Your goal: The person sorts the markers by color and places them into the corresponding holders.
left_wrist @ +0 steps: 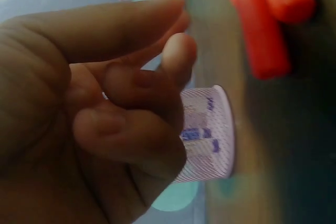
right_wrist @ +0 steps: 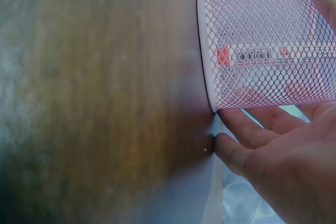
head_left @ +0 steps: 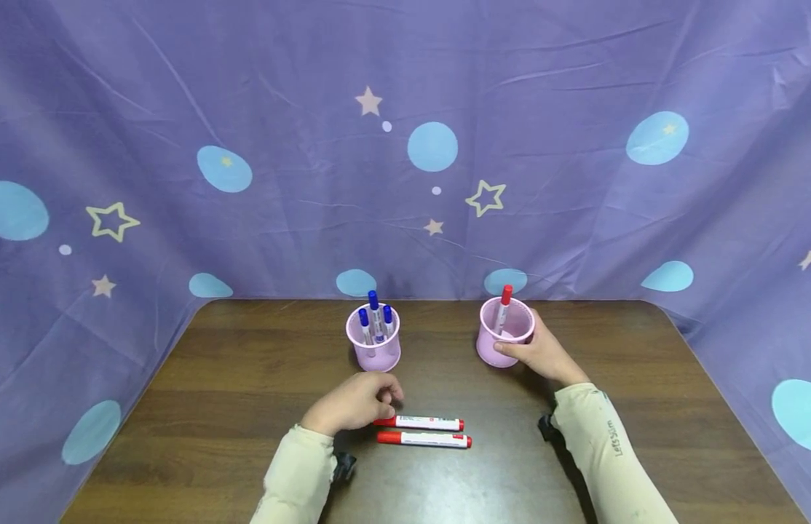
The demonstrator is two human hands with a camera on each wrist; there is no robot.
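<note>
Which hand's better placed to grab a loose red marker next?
Probably the left hand: it's close to the two loose red markers, while the right hand grips a pink cup.

Cups (head_left: 377,359) are coloured pink; white markers (head_left: 425,439) are capped red or blue. Purple cloth (head_left: 301,73) is patterned with stars (head_left: 368,101).

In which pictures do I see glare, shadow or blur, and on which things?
Head view: pale glare on the table, low in frame, dark shadow along the right sleeve; left wrist view: the red caps blurred; right wrist view: table blurred, pink mesh cup sharper.
</note>
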